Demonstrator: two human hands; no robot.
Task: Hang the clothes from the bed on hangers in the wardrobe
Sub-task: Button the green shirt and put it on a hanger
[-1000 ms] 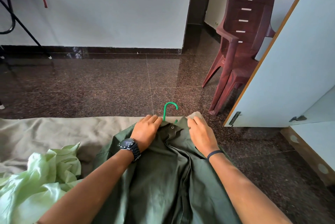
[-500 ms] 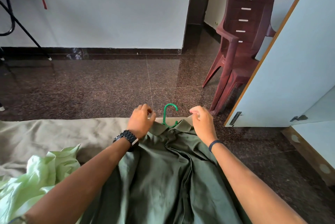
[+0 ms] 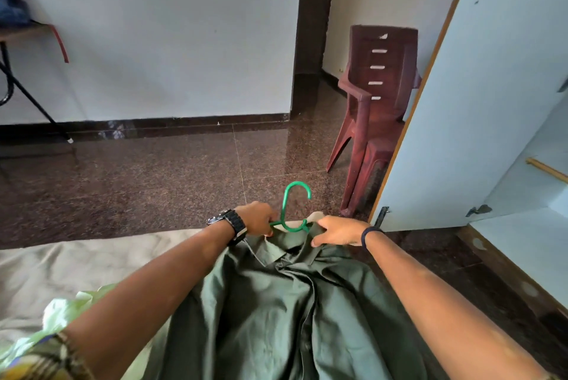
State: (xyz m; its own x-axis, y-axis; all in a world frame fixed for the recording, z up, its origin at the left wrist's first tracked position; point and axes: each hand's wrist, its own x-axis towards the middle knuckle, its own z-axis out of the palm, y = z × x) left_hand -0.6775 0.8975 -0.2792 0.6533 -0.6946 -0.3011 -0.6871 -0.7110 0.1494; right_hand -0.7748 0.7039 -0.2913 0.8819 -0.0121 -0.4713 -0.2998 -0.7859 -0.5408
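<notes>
Green hanger [image 3: 293, 213] now sits in the collar of the olive shirt [image 3: 285, 302] at the bed [image 3: 76, 259] edge, hook clear above the fabric. Both hands have shifted from pressing flat on the collar to gripping: left hand [image 3: 256, 219] curls round the hanger shoulder, right hand [image 3: 338, 230] pinches the collar. Judged: shirt is hung, ready to lift toward the wardrobe [image 3: 479, 103]. Hanger arms hidden under cloth; wardrobe interior mostly cut off. Pale green garment [image 3: 66, 312] waits.

Open floor [image 3: 153, 179] ahead; chair [image 3: 375, 121] right.
</notes>
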